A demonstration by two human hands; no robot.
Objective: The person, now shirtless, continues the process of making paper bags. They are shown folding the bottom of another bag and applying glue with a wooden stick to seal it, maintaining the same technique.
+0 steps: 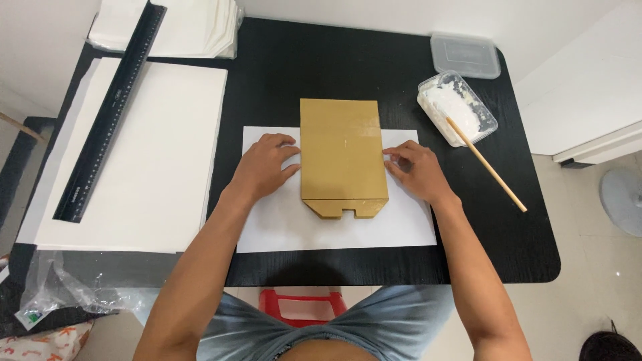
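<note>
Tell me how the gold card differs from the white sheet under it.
The gold card is shiny tan, stands tall and narrow, and has a folded, notched bottom edge; the white sheet is plain, lies wide, and is flat with straight edges. The card lies on top, held at its sides by the left hand and right hand; the sheet rests on the black table. Both lie flat.
</note>
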